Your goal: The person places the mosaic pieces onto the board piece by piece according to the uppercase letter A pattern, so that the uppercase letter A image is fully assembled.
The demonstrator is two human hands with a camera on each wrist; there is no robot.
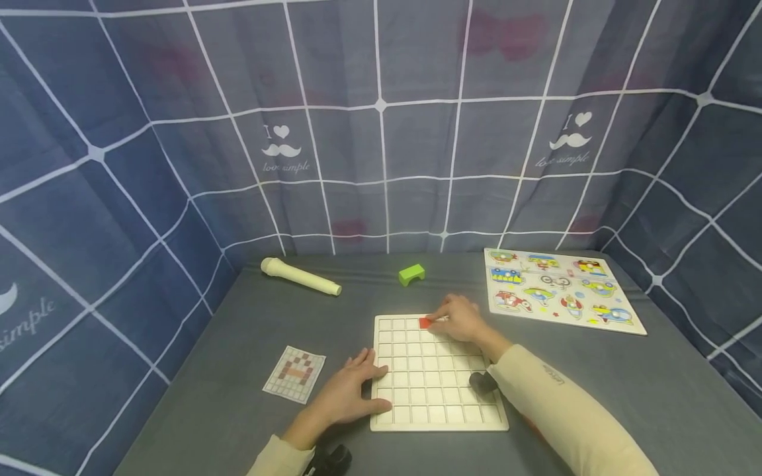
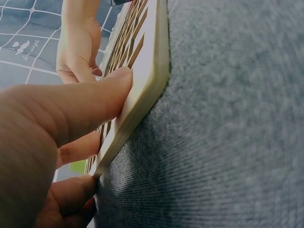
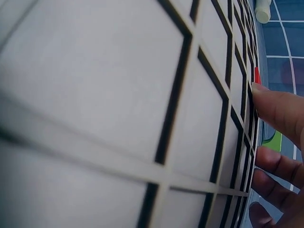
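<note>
A pale wooden grid board [image 1: 417, 380] with square recesses lies flat on the table. My left hand [image 1: 351, 390] rests along its left side. In the left wrist view that hand's thumb [image 2: 107, 92] lies over the board's rim [image 2: 147, 71], its other fingers farther along the edge. At the far row of the grid, my right hand [image 1: 460, 318] pinches a small red tile [image 1: 425, 323]. The right wrist view has the thumb [image 3: 275, 104] right at the tile's red edge [image 3: 257, 75], with other fingers loosely bent below.
A pattern card [image 1: 294, 374] lies left of the board. Farther back are a pale toy microphone [image 1: 303, 276] and a green arch block [image 1: 411, 274]. A vehicle puzzle board [image 1: 559, 314] sits at the back right. A checked cloth [image 1: 417, 145] hangs behind the table.
</note>
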